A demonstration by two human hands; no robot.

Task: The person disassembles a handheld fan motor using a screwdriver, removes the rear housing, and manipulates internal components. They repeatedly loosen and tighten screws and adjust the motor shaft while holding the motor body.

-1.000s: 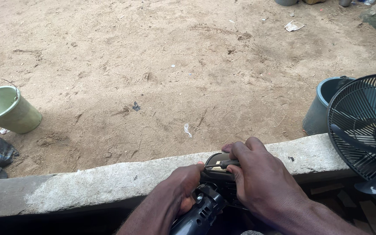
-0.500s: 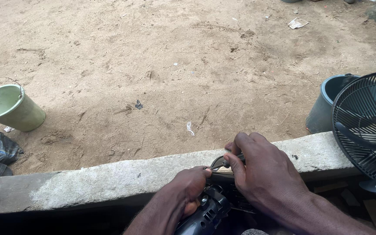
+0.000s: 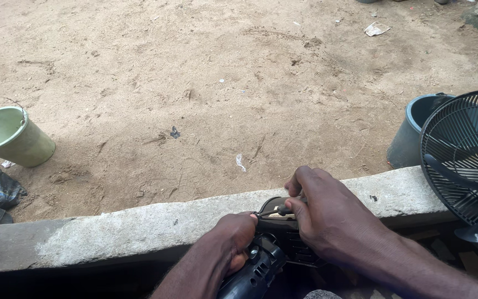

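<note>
Head view showed the left hand (image 3: 233,241) clamped round a black power tool (image 3: 258,266) against the concrete ledge (image 3: 139,230); the right hand (image 3: 327,221) pinched a small screwdriver (image 3: 276,211), which might slip if the tool rolled.

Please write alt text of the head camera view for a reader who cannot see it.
Two bare hands, left hand and right hand, grip a black motor-like device at a low concrete ledge. Beyond lies sandy ground with a green bucket; a black fan stands on the right.
</note>
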